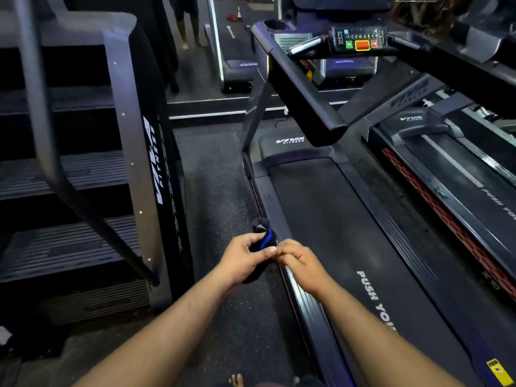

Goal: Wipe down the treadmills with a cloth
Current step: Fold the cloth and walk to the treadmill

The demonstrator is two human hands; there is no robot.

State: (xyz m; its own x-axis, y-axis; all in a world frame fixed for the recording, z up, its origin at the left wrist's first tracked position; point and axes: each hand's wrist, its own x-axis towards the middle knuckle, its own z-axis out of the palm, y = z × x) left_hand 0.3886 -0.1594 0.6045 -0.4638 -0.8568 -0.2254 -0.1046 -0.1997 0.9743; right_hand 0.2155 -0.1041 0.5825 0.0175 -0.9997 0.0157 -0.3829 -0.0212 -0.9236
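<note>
Gripping dark cloth (262, 238): left hand (243, 261); right hand (300, 263) pinching beside treadmill (321, 219).

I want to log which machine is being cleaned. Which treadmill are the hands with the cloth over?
The nearer treadmill, left of the red-trimmed one: both hands hold the dark cloth above its left side rail.

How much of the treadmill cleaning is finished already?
Nothing here looks plainly wiped yet. Right now the left hand grips the dark cloth above the near treadmill's side rail, and the right hand pinches at it. Wiping that treadmill and the second treadmill is still left.
</note>
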